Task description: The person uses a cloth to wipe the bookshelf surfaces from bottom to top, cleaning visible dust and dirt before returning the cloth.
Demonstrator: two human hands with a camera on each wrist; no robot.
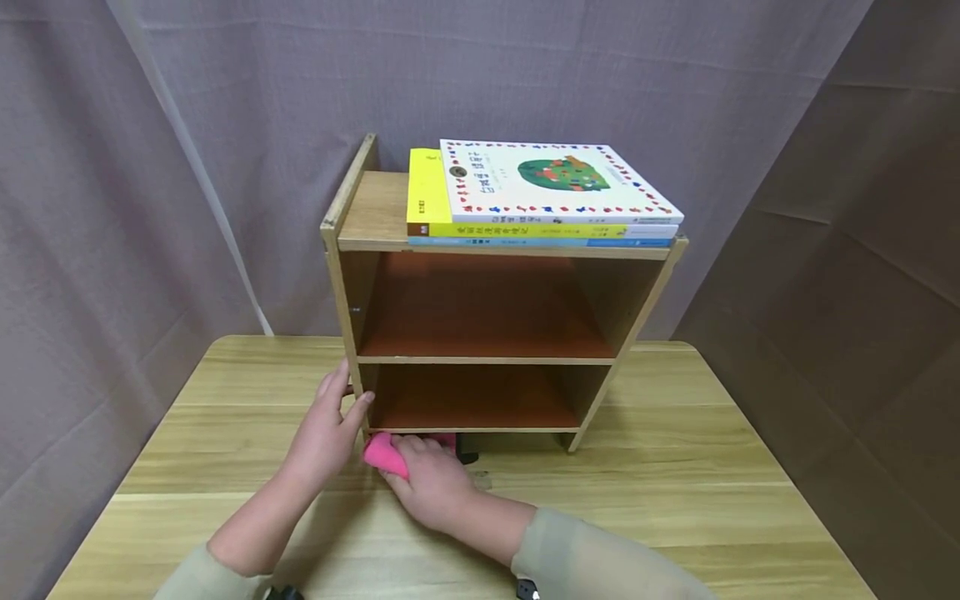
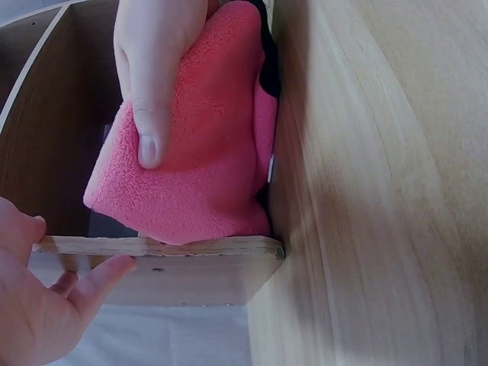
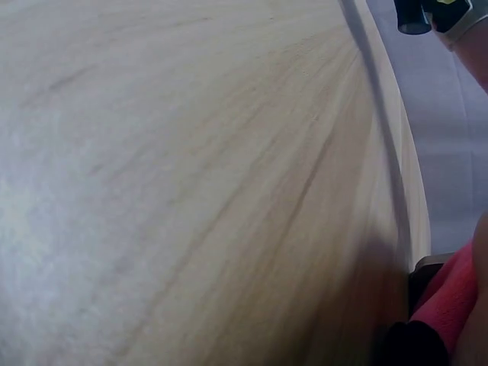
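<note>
A small wooden bookshelf (image 1: pixel 487 361) stands upright on the table. My left hand (image 1: pixel 327 433) holds its left side panel low down, with the digits at the panel's front edge and outer face. My right hand (image 1: pixel 438 483) grips a folded pink cloth (image 1: pixel 386 456) at the shelf's lower left corner, under the bottom board. In the left wrist view, the right thumb lies flat over the fuzzy cloth (image 2: pixel 213 152), which presses close against the panel's inner side. Black parts show along its edge. The right wrist view catches only a corner of the cloth (image 3: pixel 450 301).
Several books lie stacked on the shelf's top, with a white picture book (image 1: pixel 555 179) uppermost and a yellow one (image 1: pixel 426 187) below. Grey curtains (image 1: pixel 480 75) hang behind and at the sides. The wooden table (image 1: pixel 675 500) has rounded back corners.
</note>
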